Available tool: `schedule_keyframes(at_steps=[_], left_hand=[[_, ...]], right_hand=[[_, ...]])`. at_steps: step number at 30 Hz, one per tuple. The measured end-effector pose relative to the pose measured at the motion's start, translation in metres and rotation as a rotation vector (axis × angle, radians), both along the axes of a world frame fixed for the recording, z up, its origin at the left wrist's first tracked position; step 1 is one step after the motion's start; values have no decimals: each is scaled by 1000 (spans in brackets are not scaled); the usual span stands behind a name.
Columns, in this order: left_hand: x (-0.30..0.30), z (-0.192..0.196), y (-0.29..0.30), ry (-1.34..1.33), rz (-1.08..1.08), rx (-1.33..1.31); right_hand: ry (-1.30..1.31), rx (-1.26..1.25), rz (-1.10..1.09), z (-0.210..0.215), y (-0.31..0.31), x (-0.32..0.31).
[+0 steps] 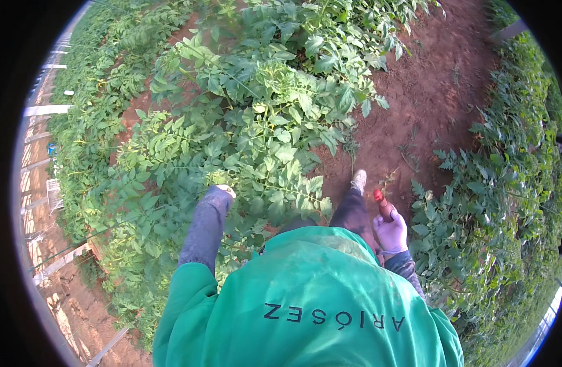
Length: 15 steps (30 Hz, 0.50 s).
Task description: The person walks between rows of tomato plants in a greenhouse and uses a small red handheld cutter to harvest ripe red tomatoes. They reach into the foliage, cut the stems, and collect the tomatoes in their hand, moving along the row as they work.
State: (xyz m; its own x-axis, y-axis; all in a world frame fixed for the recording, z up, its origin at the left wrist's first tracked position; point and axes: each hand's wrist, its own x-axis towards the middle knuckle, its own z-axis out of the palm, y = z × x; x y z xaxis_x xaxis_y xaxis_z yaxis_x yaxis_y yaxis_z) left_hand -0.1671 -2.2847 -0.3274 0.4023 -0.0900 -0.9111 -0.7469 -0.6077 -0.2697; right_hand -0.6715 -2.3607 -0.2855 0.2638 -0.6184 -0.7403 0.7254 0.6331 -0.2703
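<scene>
Right hand, gloved in pale purple, is wrapping its fingers around a red-tipped tool just beside the right leg; the left hand is disappearing into the leafy plants, fingers impossible to read. Bare red soil path is opening ahead between green rows, white fence rails edging the left.

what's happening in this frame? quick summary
A person in a green top stands in a row of leafy green plants on reddish soil. The left hand, on a grey-sleeved arm, reaches into the foliage and is mostly hidden by leaves. The right hand, in a pale glove, grips a red-tipped tool pointing toward the ground near the shoe. More plant rows run along both sides.
</scene>
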Motion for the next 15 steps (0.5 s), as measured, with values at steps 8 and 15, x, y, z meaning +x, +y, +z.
schedule_keyframes(at_steps=[8, 15], left_hand=[[-137, 8, 20, 202, -56, -774], [-205, -33, -151, 381, 964, -1145]], right_hand=[[73, -35, 127, -20, -104, -71], [154, 26, 285, -63, -157, -110]])
